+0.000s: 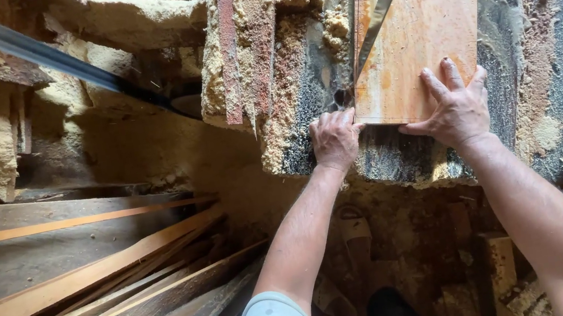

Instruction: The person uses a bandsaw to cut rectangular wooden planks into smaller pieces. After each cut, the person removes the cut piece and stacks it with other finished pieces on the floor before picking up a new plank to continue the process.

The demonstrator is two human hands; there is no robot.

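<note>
Head view shows your two hands on a flat orange wood board (416, 21). It lies on a saw table (548, 69) covered in sawdust. Your left hand (335, 139) is curled into a loose fist and presses the near left corner of the board. Your right hand (457, 110) is open, fingers spread flat on the near edge of the board. A thin metal saw blade (384, 0) runs across the board, down to its left edge near your left hand. Long wood strips (88, 295) lie piled low on your left, well apart from the board.
</note>
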